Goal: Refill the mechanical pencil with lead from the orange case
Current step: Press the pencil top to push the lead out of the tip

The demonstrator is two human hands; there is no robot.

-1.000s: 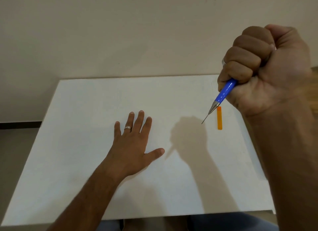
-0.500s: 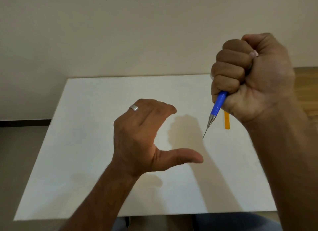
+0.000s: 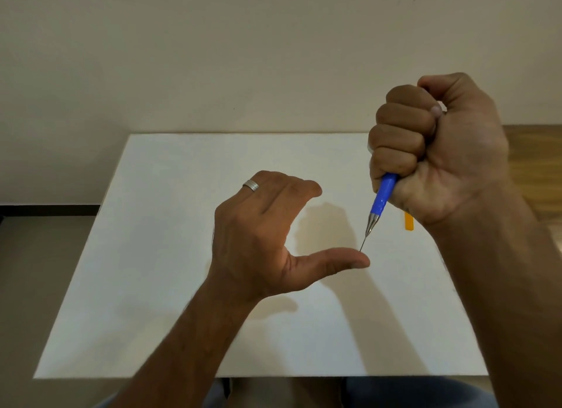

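Observation:
My right hand [image 3: 438, 152] grips the blue mechanical pencil [image 3: 383, 196] in a fist above the table, its metal tip pointing down and left. A thin lead sticks out of the tip and ends right at my left thumb. My left hand [image 3: 267, 234] hovers over the white table [image 3: 170, 255], fingers bent forward and thumb stretched out to the right, holding nothing. The orange lead case [image 3: 409, 222] lies flat on the table, mostly hidden behind my right hand.
A cream wall rises behind the table. A wooden surface [image 3: 535, 164] adjoins the table on the right. Grey floor [image 3: 36, 286] lies to the left. My legs show below the near edge.
My left hand rose off the table and formed a C shape, then moved right. The pencil came down and left until its lead tip met my left thumb.

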